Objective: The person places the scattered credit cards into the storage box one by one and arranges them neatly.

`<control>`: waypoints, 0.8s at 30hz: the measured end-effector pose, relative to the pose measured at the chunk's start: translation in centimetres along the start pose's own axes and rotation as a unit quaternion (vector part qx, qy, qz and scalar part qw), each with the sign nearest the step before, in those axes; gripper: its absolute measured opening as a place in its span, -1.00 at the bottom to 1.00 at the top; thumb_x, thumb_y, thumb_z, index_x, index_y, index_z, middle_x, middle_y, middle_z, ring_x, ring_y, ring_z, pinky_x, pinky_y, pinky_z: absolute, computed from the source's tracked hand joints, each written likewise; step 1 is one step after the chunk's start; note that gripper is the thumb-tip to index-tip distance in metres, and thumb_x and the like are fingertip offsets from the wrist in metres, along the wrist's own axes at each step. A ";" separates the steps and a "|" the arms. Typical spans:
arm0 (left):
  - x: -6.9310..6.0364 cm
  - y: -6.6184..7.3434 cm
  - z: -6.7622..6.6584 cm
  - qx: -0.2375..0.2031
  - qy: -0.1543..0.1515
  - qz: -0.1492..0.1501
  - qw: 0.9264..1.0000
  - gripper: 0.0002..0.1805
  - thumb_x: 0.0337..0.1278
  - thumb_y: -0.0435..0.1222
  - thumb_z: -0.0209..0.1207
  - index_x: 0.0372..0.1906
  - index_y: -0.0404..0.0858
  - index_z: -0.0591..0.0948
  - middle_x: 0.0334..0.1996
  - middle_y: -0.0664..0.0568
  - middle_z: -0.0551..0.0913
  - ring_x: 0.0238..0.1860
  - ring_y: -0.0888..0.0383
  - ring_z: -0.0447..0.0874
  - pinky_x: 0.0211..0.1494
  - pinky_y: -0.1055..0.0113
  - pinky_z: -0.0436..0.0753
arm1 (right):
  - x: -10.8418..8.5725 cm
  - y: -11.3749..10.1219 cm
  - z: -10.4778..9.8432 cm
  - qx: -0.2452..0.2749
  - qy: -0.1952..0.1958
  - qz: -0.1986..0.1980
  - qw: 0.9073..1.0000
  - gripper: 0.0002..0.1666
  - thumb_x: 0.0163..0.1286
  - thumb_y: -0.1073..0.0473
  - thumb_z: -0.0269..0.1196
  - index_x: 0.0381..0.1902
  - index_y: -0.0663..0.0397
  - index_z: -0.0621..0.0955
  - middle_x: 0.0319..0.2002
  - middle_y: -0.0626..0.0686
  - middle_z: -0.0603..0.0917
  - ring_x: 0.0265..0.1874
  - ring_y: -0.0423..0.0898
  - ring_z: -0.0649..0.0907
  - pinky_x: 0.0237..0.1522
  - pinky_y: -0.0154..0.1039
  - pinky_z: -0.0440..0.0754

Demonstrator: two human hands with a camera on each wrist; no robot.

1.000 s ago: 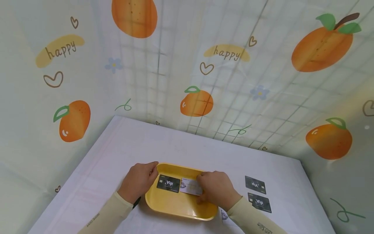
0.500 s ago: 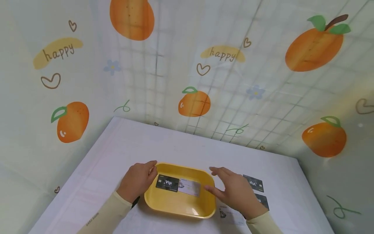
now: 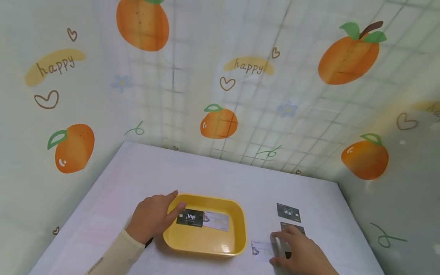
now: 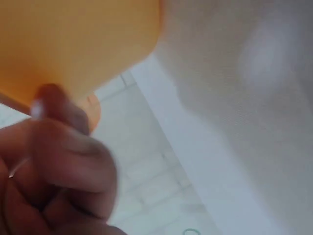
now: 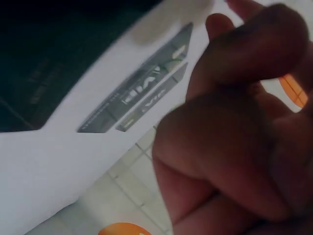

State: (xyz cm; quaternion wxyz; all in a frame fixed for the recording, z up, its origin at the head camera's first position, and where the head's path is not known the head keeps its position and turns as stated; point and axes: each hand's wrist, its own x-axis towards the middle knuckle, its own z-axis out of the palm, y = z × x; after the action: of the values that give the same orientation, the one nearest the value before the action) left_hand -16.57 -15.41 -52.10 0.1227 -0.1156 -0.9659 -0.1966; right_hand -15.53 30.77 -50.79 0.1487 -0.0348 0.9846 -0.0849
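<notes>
At the yellow tray, the left hand grips the left rim, its thumb reaching over the inside. A black Vip card and a white card lie end to end in the tray. The right hand is right of the tray with thumb and fingers apart, near the right end of another white card. It partly covers a black card and a dark piece below that; contact cannot be told. Curled fingers meet the tray wall in the left wrist view.
Another black Vip card lies behind the right hand on the white table. A curtain with printed oranges stands around the table's far and side edges. A large dark surface fills the right wrist view's upper left.
The right hand has let go of the white card in the tray and moved right, over the cards on the table. The left thumb has spread over the tray; the head view has shifted slightly.
</notes>
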 end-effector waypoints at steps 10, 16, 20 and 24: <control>-2.6 1.8 -0.1 0.032 -0.020 -0.023 0.999 0.17 0.12 0.62 -0.02 0.57 -0.16 0.45 -0.59 0.21 0.51 -0.67 0.27 0.36 -0.70 0.30 0.31 | -0.3 0.1 0.0 0.054 -0.042 0.030 0.997 -0.11 -0.44 -0.36 0.74 0.03 -0.60 0.75 0.11 -0.06 0.60 -0.27 0.01 0.59 -0.08 0.25 0.71; -2.6 1.8 0.3 0.035 -0.029 -0.034 0.998 0.17 0.15 0.62 -0.07 0.59 -0.15 0.41 -0.68 0.23 0.37 -0.66 0.27 0.35 -0.68 0.28 0.32 | -0.6 0.1 0.1 0.085 -0.051 0.036 0.994 -0.12 -0.45 -0.18 0.80 0.01 -0.50 0.76 0.03 -0.09 0.60 -0.29 -0.01 0.60 -0.12 0.15 0.75; -2.5 1.5 0.3 0.032 -0.034 -0.041 0.998 0.16 0.15 0.62 -0.08 0.61 -0.11 0.39 -0.70 0.23 0.33 -0.66 0.26 0.34 -0.68 0.27 0.31 | -0.4 0.0 0.1 0.100 -0.055 0.034 0.993 -0.18 -0.44 -0.14 0.80 -0.06 -0.43 0.75 -0.02 -0.13 0.61 -0.25 -0.01 0.61 -0.05 0.17 0.72; -2.4 1.4 0.3 0.023 -0.036 -0.045 0.998 0.13 0.17 0.60 -0.05 0.62 -0.09 0.38 -0.71 0.21 0.33 -0.66 0.25 0.34 -0.69 0.26 0.32 | -0.2 -0.1 -0.2 0.102 -0.068 0.026 0.992 -0.23 -0.43 -0.14 0.80 -0.13 -0.35 0.73 -0.09 -0.14 0.62 -0.22 -0.01 0.61 0.03 0.21 0.68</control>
State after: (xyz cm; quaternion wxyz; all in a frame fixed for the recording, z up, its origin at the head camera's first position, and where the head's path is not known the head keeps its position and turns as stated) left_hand -13.97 -14.43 -52.52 0.0811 -0.0759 -0.9783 -0.1750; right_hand -15.43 30.74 -50.54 0.2203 0.0001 0.9590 -0.1783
